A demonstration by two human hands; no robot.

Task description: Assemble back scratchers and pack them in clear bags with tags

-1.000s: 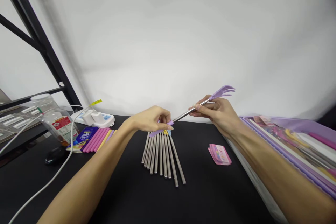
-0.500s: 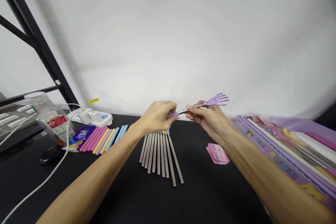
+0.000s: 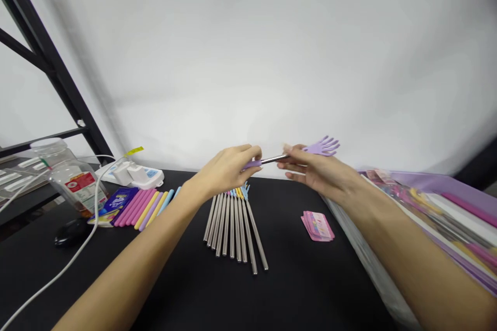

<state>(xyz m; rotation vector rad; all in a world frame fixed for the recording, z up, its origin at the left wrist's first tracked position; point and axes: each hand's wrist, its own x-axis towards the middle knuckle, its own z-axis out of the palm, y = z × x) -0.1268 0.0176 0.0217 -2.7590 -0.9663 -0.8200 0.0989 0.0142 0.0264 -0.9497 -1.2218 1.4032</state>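
Observation:
A metal rod with a purple handle and a purple hand-shaped head is held above the black table. My left hand is closed round its purple handle at the left end. My right hand is at the rod just short of the head, thumb and fingers on either side, slightly blurred. Below lie several metal rods fanned side by side, with small blue and yellow hand-shaped heads at their far ends. To their left is a row of pink, yellow, purple and blue handles.
Pink cards lie in a stack right of the rods. A purple box of colourful items stands at the right. At the left are a plastic jar, power strip, black mouse and white cable.
My right hand's fingers have shifted and loosened a little on the rod. My left hand has moved slightly left and up with the handle. The view has shifted a little.

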